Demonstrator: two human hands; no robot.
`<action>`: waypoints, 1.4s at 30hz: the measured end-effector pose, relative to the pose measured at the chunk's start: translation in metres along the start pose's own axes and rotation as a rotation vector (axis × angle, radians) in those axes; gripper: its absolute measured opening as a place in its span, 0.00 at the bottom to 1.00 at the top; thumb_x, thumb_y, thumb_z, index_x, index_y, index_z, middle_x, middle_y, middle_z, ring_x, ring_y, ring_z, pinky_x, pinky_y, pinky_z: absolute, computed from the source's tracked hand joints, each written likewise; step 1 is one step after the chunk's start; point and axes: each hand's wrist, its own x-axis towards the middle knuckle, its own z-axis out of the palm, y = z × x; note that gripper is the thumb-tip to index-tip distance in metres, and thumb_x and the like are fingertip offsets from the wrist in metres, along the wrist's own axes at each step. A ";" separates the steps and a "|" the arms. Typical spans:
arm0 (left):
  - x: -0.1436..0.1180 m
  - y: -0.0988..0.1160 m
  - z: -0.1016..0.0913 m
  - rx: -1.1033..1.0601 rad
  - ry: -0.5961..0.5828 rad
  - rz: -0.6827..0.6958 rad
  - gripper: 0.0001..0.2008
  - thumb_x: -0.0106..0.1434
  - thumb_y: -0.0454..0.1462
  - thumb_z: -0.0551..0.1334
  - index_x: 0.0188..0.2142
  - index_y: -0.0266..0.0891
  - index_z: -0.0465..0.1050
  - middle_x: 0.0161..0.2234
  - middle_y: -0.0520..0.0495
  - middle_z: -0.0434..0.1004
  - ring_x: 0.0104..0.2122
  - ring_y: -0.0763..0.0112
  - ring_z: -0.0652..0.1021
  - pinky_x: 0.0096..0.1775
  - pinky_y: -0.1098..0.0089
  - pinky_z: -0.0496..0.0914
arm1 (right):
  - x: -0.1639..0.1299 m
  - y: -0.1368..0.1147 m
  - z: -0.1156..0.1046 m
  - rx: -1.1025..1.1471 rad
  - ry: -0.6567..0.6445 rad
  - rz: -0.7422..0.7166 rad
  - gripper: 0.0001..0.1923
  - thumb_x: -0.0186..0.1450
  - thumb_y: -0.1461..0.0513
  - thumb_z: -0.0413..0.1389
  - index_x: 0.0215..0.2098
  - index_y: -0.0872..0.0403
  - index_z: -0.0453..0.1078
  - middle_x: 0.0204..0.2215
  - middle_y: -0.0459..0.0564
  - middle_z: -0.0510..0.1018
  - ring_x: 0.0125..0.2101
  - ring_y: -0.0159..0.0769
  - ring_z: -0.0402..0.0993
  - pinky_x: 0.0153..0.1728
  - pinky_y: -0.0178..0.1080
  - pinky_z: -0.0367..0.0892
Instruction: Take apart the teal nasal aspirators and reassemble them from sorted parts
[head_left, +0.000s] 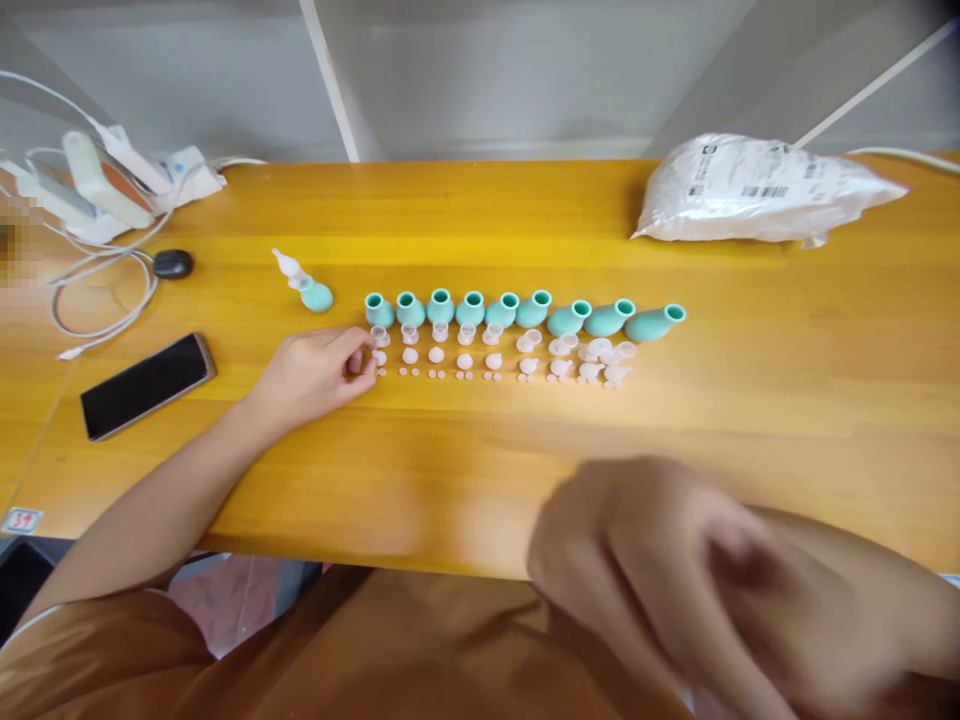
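Head view: our left hand (319, 375) rests on the table (787, 400), fingertips pinched narrowly at a small white cap (379, 357) at the left end of the parts rows. Nine teal bulbs (525, 312) line up left to right, mouths toward 12 to 2 o'clock. Our right hand (660, 570), blurred at 5 o'clock; we cannot tell its grip. An assembled bulb (306, 284) points to 10 o'clock.

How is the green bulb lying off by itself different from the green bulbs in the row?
The lone bulb lies on its side with a clear pale tip fitted in; the row bulbs have open mouths with no tips. The lone bulb sits apart to the left; the row bulbs line up side by side above small clear parts. All are the same teal colour.
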 end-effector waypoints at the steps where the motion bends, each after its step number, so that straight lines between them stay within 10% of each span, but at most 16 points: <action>1: 0.000 0.000 0.000 -0.010 -0.010 0.006 0.06 0.73 0.40 0.62 0.43 0.42 0.77 0.29 0.52 0.81 0.28 0.69 0.79 0.34 0.68 0.70 | 0.006 0.008 -0.009 0.033 0.092 -0.092 0.31 0.78 0.44 0.60 0.23 0.51 0.62 0.21 0.44 0.66 0.23 0.29 0.64 0.24 0.34 0.59; 8: 0.001 0.002 -0.001 -0.064 -0.028 0.025 0.07 0.74 0.41 0.63 0.42 0.41 0.76 0.29 0.53 0.80 0.28 0.71 0.78 0.34 0.70 0.69 | 0.029 0.061 -0.073 -0.055 0.116 -0.052 0.11 0.68 0.62 0.63 0.31 0.52 0.67 0.28 0.45 0.69 0.26 0.32 0.62 0.26 0.35 0.58; 16: -0.001 0.007 -0.001 -0.100 0.088 0.096 0.04 0.76 0.38 0.64 0.44 0.42 0.77 0.29 0.53 0.81 0.28 0.71 0.80 0.34 0.69 0.72 | 0.024 0.069 -0.081 -0.064 0.100 0.071 0.10 0.73 0.60 0.64 0.34 0.55 0.72 0.31 0.46 0.74 0.29 0.30 0.66 0.30 0.33 0.61; 21: -0.007 0.023 -0.010 -0.254 0.221 0.267 0.02 0.73 0.34 0.67 0.44 0.43 0.77 0.50 0.42 0.86 0.47 0.63 0.86 0.48 0.63 0.82 | 0.026 0.073 -0.080 -0.118 0.195 0.082 0.14 0.79 0.52 0.63 0.44 0.55 0.71 0.31 0.43 0.74 0.25 0.28 0.67 0.30 0.33 0.65; 27: -0.023 0.055 0.001 -0.590 0.037 0.377 0.09 0.73 0.31 0.67 0.49 0.44 0.75 0.49 0.42 0.86 0.48 0.64 0.86 0.52 0.62 0.82 | 0.027 0.082 -0.074 -0.628 0.420 -0.144 0.12 0.79 0.52 0.64 0.48 0.52 0.71 0.32 0.43 0.74 0.26 0.28 0.68 0.26 0.32 0.66; 36: -0.015 0.074 0.016 -1.135 -0.279 -0.048 0.13 0.71 0.44 0.73 0.36 0.41 0.74 0.41 0.46 0.80 0.40 0.66 0.82 0.44 0.64 0.79 | 0.022 0.084 -0.077 -1.157 0.194 -0.377 0.07 0.81 0.64 0.59 0.56 0.51 0.77 0.46 0.56 0.84 0.43 0.39 0.84 0.44 0.39 0.82; 42: -0.002 0.042 -0.017 -0.793 -0.292 0.057 0.12 0.81 0.40 0.56 0.43 0.41 0.76 0.41 0.46 0.82 0.38 0.67 0.80 0.43 0.66 0.75 | 0.025 0.082 -0.078 -1.087 0.348 -0.345 0.05 0.80 0.65 0.59 0.51 0.51 0.76 0.41 0.53 0.84 0.38 0.37 0.82 0.38 0.38 0.78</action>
